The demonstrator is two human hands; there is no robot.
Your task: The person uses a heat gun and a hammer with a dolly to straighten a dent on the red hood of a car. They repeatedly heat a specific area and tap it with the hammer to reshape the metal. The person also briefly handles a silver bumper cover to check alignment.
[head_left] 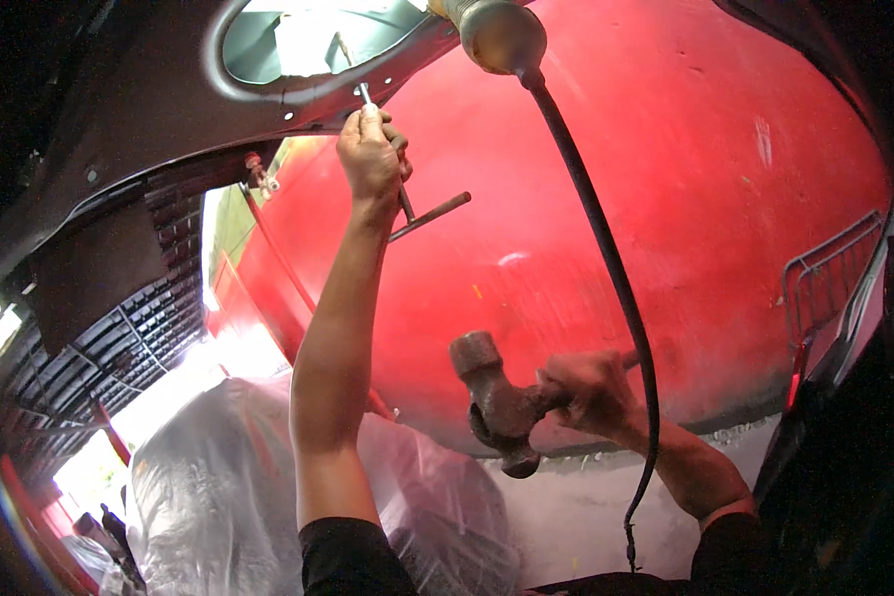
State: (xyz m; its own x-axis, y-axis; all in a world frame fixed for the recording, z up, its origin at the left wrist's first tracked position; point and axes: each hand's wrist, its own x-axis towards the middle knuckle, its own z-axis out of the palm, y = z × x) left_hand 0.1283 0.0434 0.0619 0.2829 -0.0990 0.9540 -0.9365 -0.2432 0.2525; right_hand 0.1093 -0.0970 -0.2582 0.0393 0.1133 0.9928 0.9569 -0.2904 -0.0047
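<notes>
My left hand [370,159] is raised and closed around the shaft of a metal T-handle rod [432,217]. Its crossbar hangs below my fist. The shaft's upper end meets the edge of a dark metal panel [159,99], beside an oval opening [268,45]; a thin rod shows inside that opening. Lower and to the right, my right hand [596,392] is wrapped around the handle of a worn hammer [504,407]. The hammer head is clear of the T-handle rod, with one face up and the other end down.
A work lamp [505,40] hangs at the top, its black cable [606,238] running down in front of my right wrist. Behind is a large curved red surface [725,199]. Clear plastic sheeting [219,487] covers something at lower left. A metal rack [834,268] stands at right.
</notes>
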